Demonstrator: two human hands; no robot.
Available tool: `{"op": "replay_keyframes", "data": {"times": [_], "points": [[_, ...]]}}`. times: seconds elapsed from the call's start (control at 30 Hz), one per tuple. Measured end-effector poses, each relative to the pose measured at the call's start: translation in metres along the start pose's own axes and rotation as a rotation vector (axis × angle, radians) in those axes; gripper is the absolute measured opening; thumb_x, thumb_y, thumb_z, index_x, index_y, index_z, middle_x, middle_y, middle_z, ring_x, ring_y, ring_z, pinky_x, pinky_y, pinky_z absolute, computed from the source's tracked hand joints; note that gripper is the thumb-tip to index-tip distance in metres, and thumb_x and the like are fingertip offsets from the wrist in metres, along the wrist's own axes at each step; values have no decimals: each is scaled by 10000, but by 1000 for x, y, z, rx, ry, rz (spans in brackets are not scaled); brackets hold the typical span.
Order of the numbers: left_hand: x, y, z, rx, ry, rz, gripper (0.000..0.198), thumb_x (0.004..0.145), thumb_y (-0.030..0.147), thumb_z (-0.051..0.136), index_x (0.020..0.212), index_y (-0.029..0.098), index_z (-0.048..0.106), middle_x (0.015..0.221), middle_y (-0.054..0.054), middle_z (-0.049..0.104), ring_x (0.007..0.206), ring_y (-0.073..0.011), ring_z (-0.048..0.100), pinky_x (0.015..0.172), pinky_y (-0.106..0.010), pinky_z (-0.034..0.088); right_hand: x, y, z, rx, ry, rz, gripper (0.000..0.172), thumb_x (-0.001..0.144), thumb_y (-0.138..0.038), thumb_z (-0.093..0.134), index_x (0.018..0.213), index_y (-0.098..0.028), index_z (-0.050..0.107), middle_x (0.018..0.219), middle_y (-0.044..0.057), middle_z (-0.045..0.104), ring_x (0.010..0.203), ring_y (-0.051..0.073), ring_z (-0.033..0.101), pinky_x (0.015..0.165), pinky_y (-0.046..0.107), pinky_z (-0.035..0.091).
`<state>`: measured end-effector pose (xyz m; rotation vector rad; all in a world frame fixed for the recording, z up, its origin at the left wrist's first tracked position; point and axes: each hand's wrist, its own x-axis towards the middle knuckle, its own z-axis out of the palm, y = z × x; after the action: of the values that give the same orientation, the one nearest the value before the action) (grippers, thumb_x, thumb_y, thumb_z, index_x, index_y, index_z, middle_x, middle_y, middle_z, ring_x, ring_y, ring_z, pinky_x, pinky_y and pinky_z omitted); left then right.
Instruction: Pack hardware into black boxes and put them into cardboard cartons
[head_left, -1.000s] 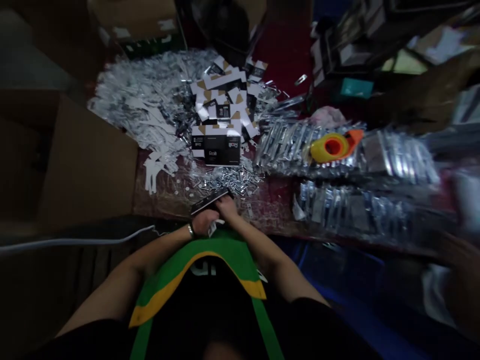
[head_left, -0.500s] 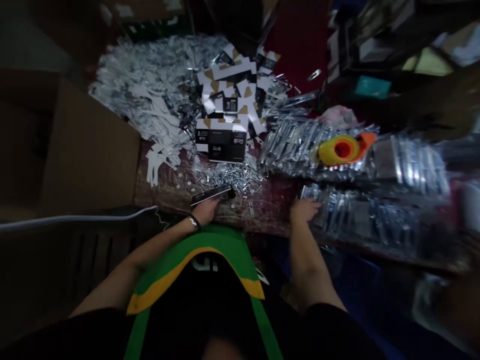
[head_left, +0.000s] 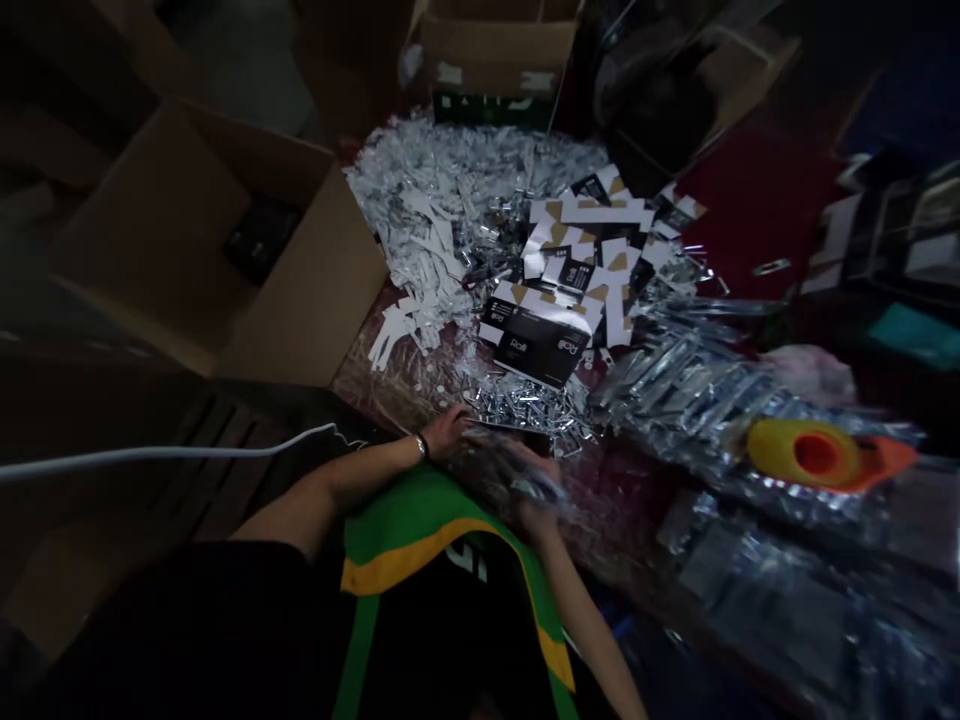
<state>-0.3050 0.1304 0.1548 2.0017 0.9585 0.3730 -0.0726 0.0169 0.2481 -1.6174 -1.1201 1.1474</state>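
My right hand [head_left: 541,500], smeared by motion, is closed on a clear plastic packet [head_left: 517,472] of silvery pieces, held low over the near table edge. To its left, my left hand [head_left: 448,432] has its fingers bent around the end of a small black box [head_left: 529,426]; most of this box is hidden behind the packet. Just beyond both hands lies a heap of small loose metal pieces [head_left: 517,402]. Flattened black and white printed cartons [head_left: 540,340] are stacked behind that heap.
An open cardboard box [head_left: 300,310] stands at the left, a dark item inside. A big pile of clear-wrapped pieces [head_left: 465,170] covers the back. Rows of silvery packets [head_left: 697,385] lie at right, with a yellow and orange tape dispenser [head_left: 806,450] on them. A white cable [head_left: 172,455] crosses at left.
My right hand has come left from the packet row, carrying a packet to my left hand. The black box is now mostly hidden. The view has turned left.
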Motion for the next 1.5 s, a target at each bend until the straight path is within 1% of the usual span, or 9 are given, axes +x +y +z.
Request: {"op": "replay_keyframes", "data": {"times": [0.23, 0.37, 0.53, 0.67, 0.77, 1.0, 1.1, 1.33, 1.5], "points": [[-32, -21, -62, -75, 14, 158, 434, 793, 152, 651, 1217, 170, 557, 1508, -205, 516, 1366, -313, 573, 1103, -486, 541, 60, -9, 42, -679, -247, -3, 337, 778, -148, 557, 1028, -272, 746, 984, 118, 787, 992, 328, 740, 940, 471, 599], [27, -22, -76, 1, 138, -44, 316, 862, 105, 581, 1169, 161, 631, 1517, -203, 510, 1427, -330, 495, 1190, -520, 442, 68, -28, 33, -528, -304, -276, 260, 951, -294, 506, 1075, -291, 734, 979, 79, 780, 888, 277, 746, 836, 417, 621], [112, -24, -72, 74, -66, -343, 262, 891, 87, 586, 1104, 148, 726, 1267, -185, 668, 1200, -334, 638, 1081, -498, 511, 259, -93, 87, -817, -168, -350, 459, 957, -168, 415, 1343, -157, 664, 1285, 178, 697, 1218, 288, 634, 1074, 421, 509], [93, -21, -77, 26, 12, -366, 318, 944, 117, 546, 1208, 182, 710, 1231, -130, 695, 1092, -251, 684, 1007, -390, 556, 422, -127, 130, -1217, -157, -212, 706, 919, -148, 526, 1612, -170, 394, 1630, 213, 399, 1466, 356, 387, 1196, 569, 323], [52, -18, -89, -110, 174, -359, 286, 973, 189, 567, 1234, 191, 684, 1188, -95, 725, 1089, -226, 686, 1004, -364, 556, 452, -122, 144, -1400, -247, -149, 712, 965, -248, 557, 1635, -170, 328, 1612, 261, 393, 1477, 406, 334, 1165, 675, 255], [-48, -5, -110, -279, 217, -166, 187, 983, 266, 542, 979, 177, 706, 996, -76, 710, 951, -186, 667, 890, -310, 547, 393, -88, 150, -1381, -516, -185, 391, 1040, -183, 378, 1363, -153, 598, 1370, 223, 575, 1119, 281, 616, 1020, 453, 443], [-67, 13, -108, -273, 43, -187, 201, 977, 326, 573, 934, 174, 696, 989, -61, 675, 933, -179, 642, 848, -280, 525, 361, -86, 117, -1048, -329, -107, 345, 1052, -274, 440, 1317, -119, 597, 1290, 208, 609, 1058, 269, 617, 966, 427, 493], [1, 60, -42, 29, -369, -65, 222, 1039, 324, 544, 1080, 193, 719, 1051, -55, 725, 958, -186, 683, 865, -268, 521, 105, -68, -23, -253, -252, 44, 470, 975, -578, 604, 1246, -198, 656, 852, 19, 689, 754, 187, 627, 746, 323, 546], [33, 70, -15, 454, -420, -144, 320, 1007, 154, 504, 1223, 127, 738, 1227, -189, 728, 1155, -322, 681, 1008, -457, 529, 21, -25, 6, -640, -227, -124, 300, 980, -295, 534, 1186, -206, 734, 1166, 127, 753, 1071, 257, 677, 970, 392, 518]]}}
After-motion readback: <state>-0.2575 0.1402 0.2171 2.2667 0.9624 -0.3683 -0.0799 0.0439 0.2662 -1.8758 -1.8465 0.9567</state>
